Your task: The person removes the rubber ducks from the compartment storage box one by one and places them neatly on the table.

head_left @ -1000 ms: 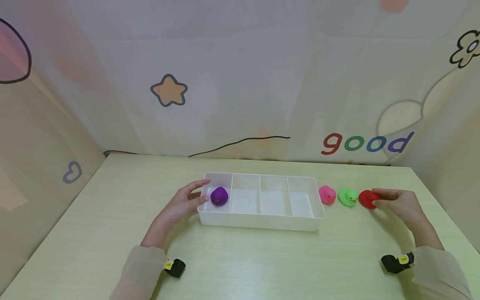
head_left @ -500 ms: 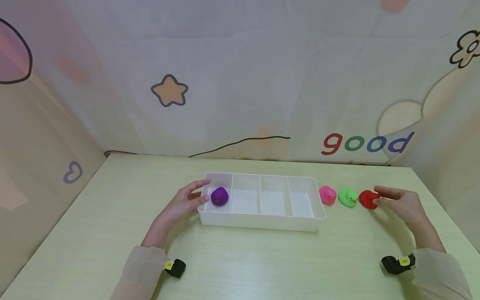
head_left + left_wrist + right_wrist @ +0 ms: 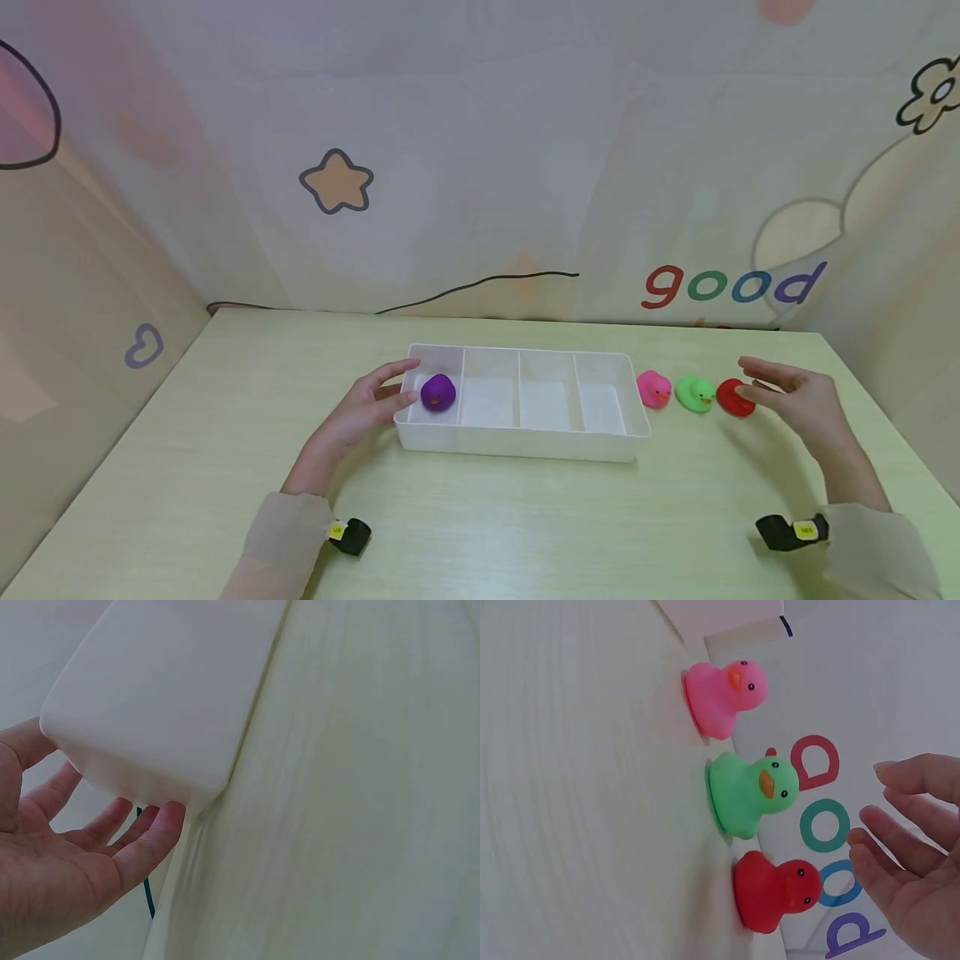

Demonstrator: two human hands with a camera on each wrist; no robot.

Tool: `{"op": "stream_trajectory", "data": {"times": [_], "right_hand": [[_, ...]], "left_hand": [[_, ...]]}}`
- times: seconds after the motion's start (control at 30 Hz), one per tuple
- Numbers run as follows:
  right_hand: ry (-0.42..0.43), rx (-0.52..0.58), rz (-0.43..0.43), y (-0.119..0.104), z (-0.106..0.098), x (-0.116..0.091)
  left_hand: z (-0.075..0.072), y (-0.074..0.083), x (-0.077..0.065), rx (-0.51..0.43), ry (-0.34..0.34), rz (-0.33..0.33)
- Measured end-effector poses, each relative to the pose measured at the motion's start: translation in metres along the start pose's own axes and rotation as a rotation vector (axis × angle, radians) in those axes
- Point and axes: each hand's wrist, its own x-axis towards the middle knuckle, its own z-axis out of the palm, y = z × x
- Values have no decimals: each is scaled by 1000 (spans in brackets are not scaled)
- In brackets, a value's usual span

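A white divided tray (image 3: 517,443) stands mid-table, a purple rubber duck (image 3: 438,393) in its leftmost compartment. My left hand (image 3: 375,396) holds the tray's left end, thumb and index finger over the rim. In the left wrist view, other fingers (image 3: 161,832) lie against the outer end wall. Right of the tray, a pink duck (image 3: 654,389), a green duck (image 3: 695,393) and a red duck (image 3: 735,398) stand in a row. My right hand (image 3: 806,404) hovers by the red duck with spread fingers, holding nothing; the right wrist view shows it above that duck (image 3: 772,892).
The pale wooden table (image 3: 525,525) ends at a printed cloth backdrop (image 3: 480,167), with cloth sides at left and right. Black wrist cameras (image 3: 350,536) hang below both sleeves. The tray's dividers (image 3: 519,390) form separate compartments.
My right hand has let go of the red duck; its fingers have spread and risen a little off it. The left hand and the tray have stayed in place.
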Motion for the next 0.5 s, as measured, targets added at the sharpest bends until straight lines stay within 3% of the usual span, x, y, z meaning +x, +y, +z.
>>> {"op": "stream_trajectory", "data": {"times": [0.3,0.5], "right_hand": [[-30,22,-98,-77,25,-35],[-49,49,-180,-105,44,-43]], "left_hand": [[0,0,0,-7,-19,15],[0,1,-1,-12,-17,14]]}}
